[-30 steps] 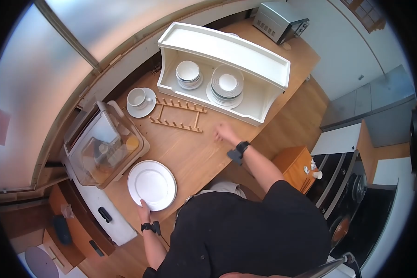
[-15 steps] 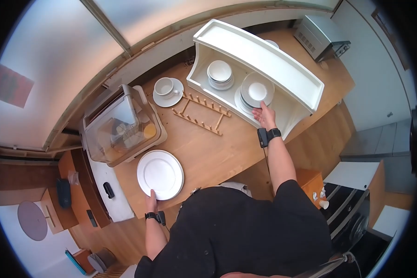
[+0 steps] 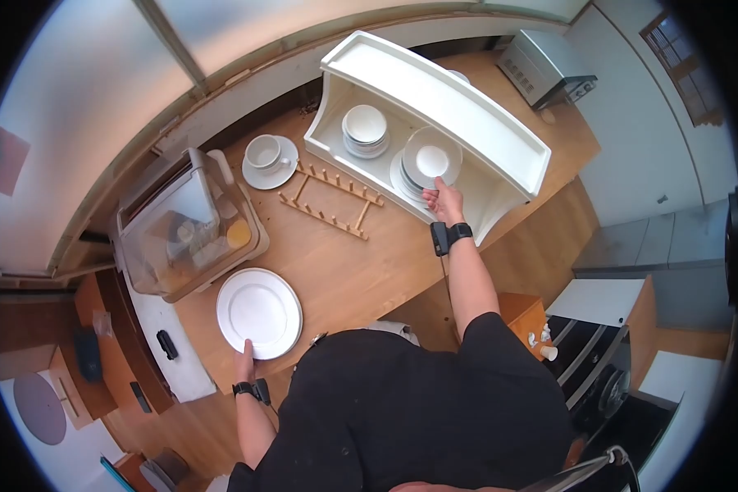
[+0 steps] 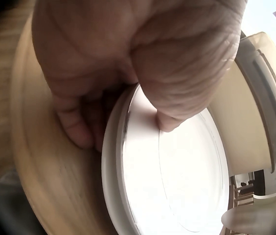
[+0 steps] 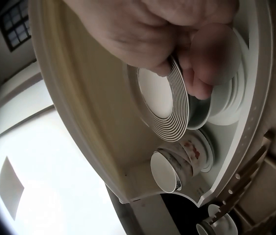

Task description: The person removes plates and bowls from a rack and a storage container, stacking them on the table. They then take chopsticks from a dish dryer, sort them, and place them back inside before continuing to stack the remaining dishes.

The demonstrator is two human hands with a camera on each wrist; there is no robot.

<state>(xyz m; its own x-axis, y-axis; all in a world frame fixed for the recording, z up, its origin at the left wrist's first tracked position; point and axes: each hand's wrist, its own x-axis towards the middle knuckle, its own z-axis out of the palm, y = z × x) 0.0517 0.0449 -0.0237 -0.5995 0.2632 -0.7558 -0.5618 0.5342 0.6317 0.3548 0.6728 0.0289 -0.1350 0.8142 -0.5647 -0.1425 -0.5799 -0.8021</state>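
My left hand (image 3: pixel 245 361) grips the near rim of a small stack of white plates (image 3: pixel 258 307) at the table's near left. Its thumb lies over the top plate (image 4: pixel 187 166), and the other fingers are at the rim's underside. My right hand (image 3: pixel 445 202) reaches into the white shelf unit (image 3: pixel 500 156). It pinches the rim of the top plate (image 5: pixel 174 125), which has a ridged grey border and rests on a stack of dishes. In the right wrist view the thumb is on the plate's face and the fingertips are beneath the rim.
Left of that stack, several bowls (image 3: pixel 364 123) stand in the shelf. A wooden dish rack (image 3: pixel 336 205) lies before it, beside a cup (image 3: pixel 263 152) on a saucer (image 3: pixel 280 174). A clear-lidded bin (image 3: pixel 180 238) is at left, a toaster oven (image 3: pixel 541 70) at the far right.
My right hand has gone from over the table beside the rack to the ridged plate in the shelf and now pinches its rim. The left hand stays on the white plates. The head view has shifted.
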